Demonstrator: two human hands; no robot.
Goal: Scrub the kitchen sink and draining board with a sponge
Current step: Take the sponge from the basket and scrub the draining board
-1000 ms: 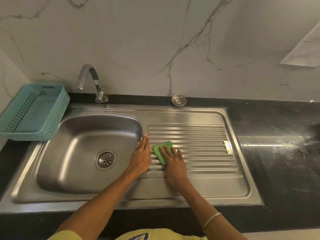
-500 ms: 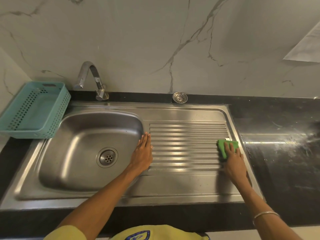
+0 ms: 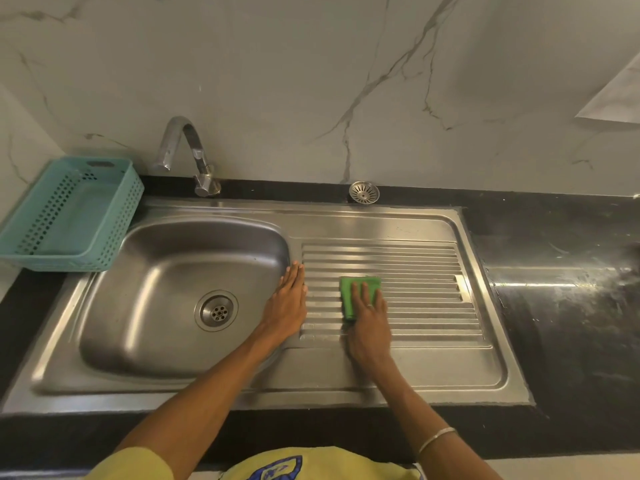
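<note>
A stainless steel sink bowl [image 3: 162, 292] with a round drain [image 3: 216, 310] lies on the left. Its ribbed draining board [image 3: 415, 268] stretches to the right. A green sponge [image 3: 348, 294] rests flat on the left part of the ribs. My right hand [image 3: 369, 320] presses down on the sponge with fingers spread over it. My left hand [image 3: 287, 303] lies flat, palm down, on the strip between the bowl and the ribs, holding nothing.
A curved tap [image 3: 188, 154] stands behind the bowl. A teal perforated basket [image 3: 114, 216] sits at the left, overlapping the sink's edge. A loose metal strainer [image 3: 363, 192] lies at the back by the marble wall. Black counter [image 3: 568, 306] extends right.
My right hand has slid the sponge along the ribs from the right end back towards the left side. My left hand stayed in place.
</note>
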